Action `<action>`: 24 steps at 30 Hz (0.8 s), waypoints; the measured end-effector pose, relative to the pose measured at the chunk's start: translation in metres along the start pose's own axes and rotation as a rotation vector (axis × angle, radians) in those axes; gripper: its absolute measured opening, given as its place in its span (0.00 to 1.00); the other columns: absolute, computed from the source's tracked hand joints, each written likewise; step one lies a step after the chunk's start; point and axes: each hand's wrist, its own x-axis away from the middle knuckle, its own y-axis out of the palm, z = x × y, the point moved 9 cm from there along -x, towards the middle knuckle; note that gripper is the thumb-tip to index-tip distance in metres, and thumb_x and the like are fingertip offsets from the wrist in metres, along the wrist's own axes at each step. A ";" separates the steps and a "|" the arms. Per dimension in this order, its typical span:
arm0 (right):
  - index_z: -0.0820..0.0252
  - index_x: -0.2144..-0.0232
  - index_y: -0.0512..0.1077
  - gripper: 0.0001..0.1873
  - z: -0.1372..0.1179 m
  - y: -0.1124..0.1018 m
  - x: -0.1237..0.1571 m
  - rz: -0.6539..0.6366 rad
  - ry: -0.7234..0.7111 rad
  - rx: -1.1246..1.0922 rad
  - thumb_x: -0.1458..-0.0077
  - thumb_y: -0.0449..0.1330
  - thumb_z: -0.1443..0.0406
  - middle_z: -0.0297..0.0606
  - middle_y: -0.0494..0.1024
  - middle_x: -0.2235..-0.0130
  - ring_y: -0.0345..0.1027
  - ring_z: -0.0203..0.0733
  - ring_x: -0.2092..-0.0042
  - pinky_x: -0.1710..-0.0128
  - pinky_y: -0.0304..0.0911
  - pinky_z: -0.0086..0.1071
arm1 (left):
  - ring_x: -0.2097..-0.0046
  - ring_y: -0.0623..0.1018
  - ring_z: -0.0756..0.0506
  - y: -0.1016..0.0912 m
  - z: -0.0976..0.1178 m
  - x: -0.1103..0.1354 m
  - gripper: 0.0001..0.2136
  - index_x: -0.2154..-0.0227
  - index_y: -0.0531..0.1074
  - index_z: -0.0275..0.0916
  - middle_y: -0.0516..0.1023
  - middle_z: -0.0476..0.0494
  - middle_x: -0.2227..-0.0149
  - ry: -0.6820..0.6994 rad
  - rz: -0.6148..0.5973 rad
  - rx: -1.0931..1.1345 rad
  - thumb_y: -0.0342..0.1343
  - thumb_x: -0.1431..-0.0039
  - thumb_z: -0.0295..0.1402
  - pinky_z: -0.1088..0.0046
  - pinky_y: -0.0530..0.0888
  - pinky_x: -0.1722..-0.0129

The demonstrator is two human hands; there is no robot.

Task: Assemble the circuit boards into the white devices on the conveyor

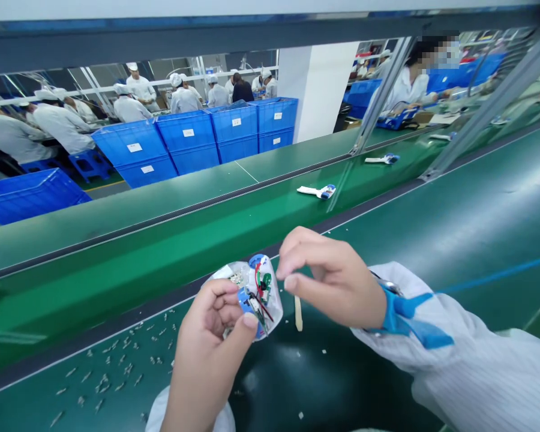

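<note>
My left hand (216, 336) grips a small open white device shell (254, 294) with blue parts, a green circuit board and red and black wires inside. The thumb presses on its lower edge. My right hand (328, 276) hovers just right of the shell, fingers curled together in a pinch close to its top; what they hold is too small to see. A blue strap (405, 315) wraps my right wrist. A small pale stick (298, 313) lies on the green bench under the right hand.
Several small loose bits (103, 378) are scattered on the bench at left. Two white-and-blue devices (317, 191) (382, 159) lie on the green conveyor belt (162, 240) beyond. Blue crates (189, 144) and workers in white stand behind; another person (414, 78) works at far right.
</note>
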 end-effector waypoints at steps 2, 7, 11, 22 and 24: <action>0.63 0.74 0.76 0.02 -0.014 0.012 0.001 -0.054 -0.054 0.110 0.52 0.63 0.71 0.36 0.73 0.73 0.65 0.35 0.68 0.65 0.60 0.30 | 0.71 0.75 0.53 -0.002 0.003 -0.001 0.11 0.64 0.69 0.43 0.75 0.52 0.71 0.036 0.011 -0.046 0.63 0.49 0.35 0.83 0.72 0.74; 0.63 0.76 0.76 0.01 -0.006 0.031 -0.002 -0.094 0.025 0.187 0.55 0.64 0.70 0.34 0.74 0.74 0.64 0.34 0.68 0.64 0.59 0.30 | 0.71 0.76 0.52 -0.010 0.003 -0.002 0.13 0.63 0.69 0.43 0.76 0.52 0.71 0.077 0.096 -0.196 0.63 0.52 0.34 0.80 0.74 0.73; 0.61 0.79 0.74 0.04 0.005 0.034 -0.003 -0.092 0.067 0.187 0.54 0.65 0.69 0.31 0.71 0.76 0.62 0.33 0.69 0.64 0.58 0.29 | 0.67 0.78 0.49 -0.016 0.006 0.000 0.14 0.63 0.69 0.44 0.78 0.50 0.67 0.109 0.182 -0.317 0.63 0.53 0.35 0.76 0.76 0.70; 0.60 0.84 0.72 0.09 0.018 0.047 -0.005 -0.062 0.168 -0.085 0.55 0.64 0.71 0.31 0.72 0.77 0.64 0.35 0.66 0.62 0.59 0.30 | 0.67 0.77 0.48 -0.023 0.017 0.004 0.13 0.62 0.70 0.45 0.78 0.50 0.66 0.154 0.269 -0.420 0.63 0.52 0.38 0.75 0.74 0.69; 0.61 0.84 0.72 0.10 0.019 0.047 -0.005 -0.048 0.180 -0.143 0.54 0.64 0.71 0.32 0.72 0.77 0.65 0.35 0.66 0.63 0.60 0.30 | 0.67 0.76 0.49 -0.022 0.015 0.002 0.13 0.63 0.70 0.45 0.77 0.50 0.67 0.126 0.240 -0.355 0.63 0.52 0.36 0.76 0.74 0.69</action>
